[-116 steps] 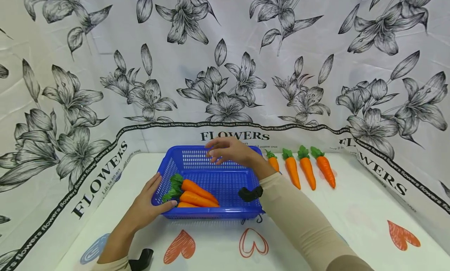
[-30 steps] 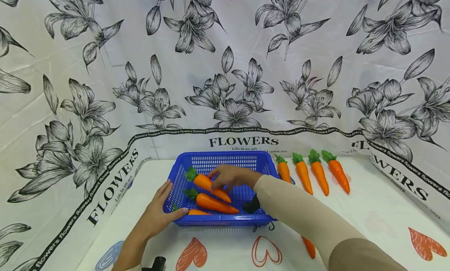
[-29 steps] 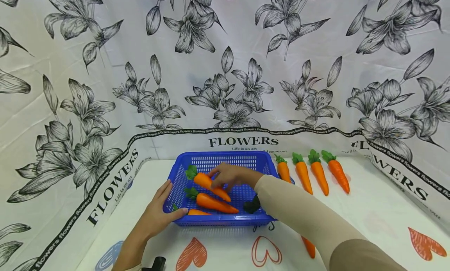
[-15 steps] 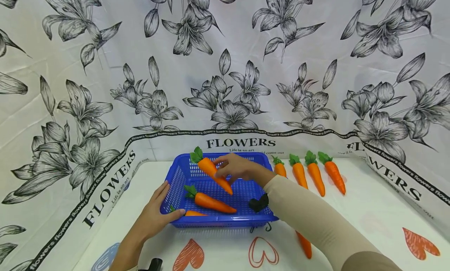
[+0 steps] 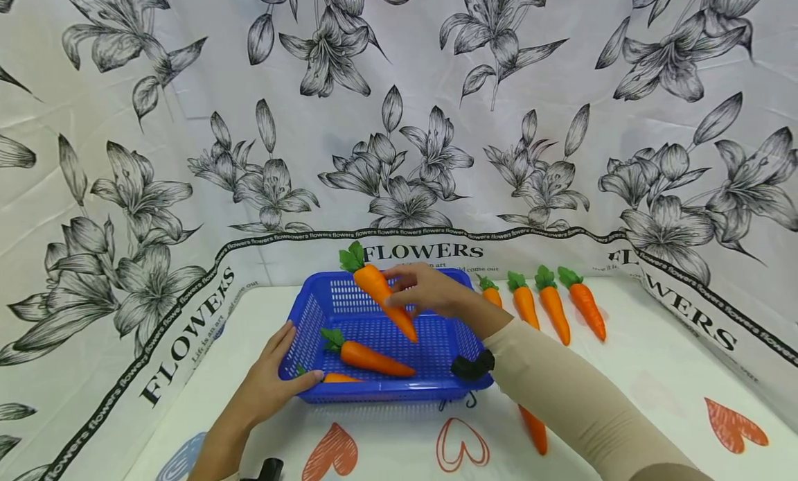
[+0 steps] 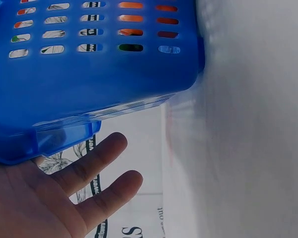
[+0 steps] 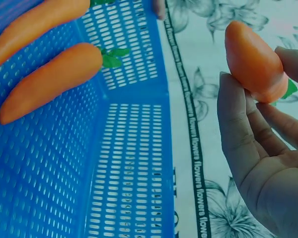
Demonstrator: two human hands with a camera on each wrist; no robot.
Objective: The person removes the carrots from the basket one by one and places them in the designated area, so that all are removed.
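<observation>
The right hand (image 5: 430, 290) is gripping one tilted carrot (image 5: 382, 295) in its fingers above the blue basket (image 5: 399, 391). The left hand (image 5: 264, 384) is touching the basket's left side with straight fingers. Two carrots (image 5: 374, 360) are lying inside it, more carrots (image 5: 553, 312) to its right.

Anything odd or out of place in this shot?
Mostly tidy. One lone carrot lies apart from the four carrots lined up right of the blue basket: nearer the person, partly hidden by the right sleeve, so it may belong to another row. No visible spill or damage; the right hand holds an intact-looking carrot.
</observation>
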